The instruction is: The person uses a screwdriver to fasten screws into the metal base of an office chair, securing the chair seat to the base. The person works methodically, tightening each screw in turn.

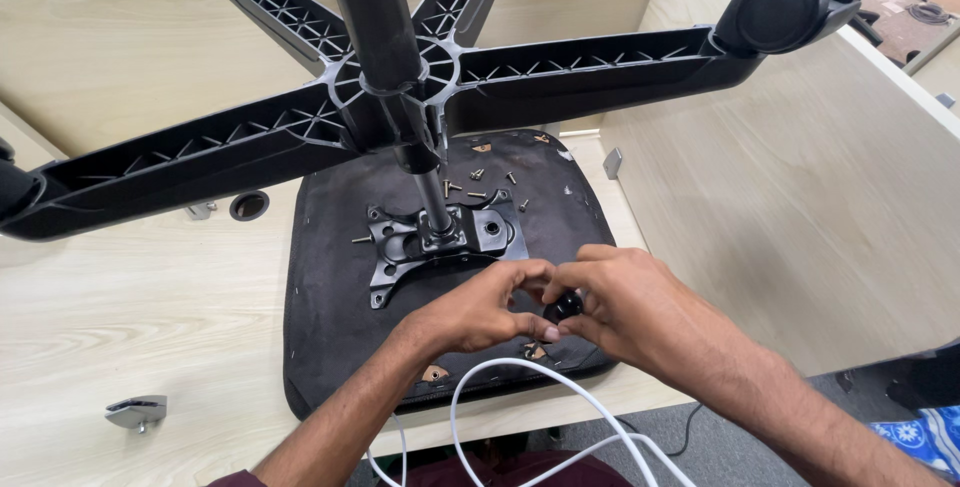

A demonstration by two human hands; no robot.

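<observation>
An office chair lies upside down on a light wooden desk, its black seat underside [330, 347] facing up. The black metal mounting plate [415, 247] is at the seat's centre, with the gas column and five-armed star base [400, 77] rising toward me. My left hand [480, 307] and my right hand [625, 302] meet over the seat's near right part. Both pinch a small black knob-like part [566, 305] between the fingertips. Several loose screws [480, 182] lie on the seat beyond the plate.
A castor wheel [785, 7] sits at the end of the upper right arm. A wooden partition [800, 167] stands to the right. A white cable [520, 402] loops over the desk's near edge. A metal bracket [137, 412] lies at the near left, a cable hole [249, 206] farther back.
</observation>
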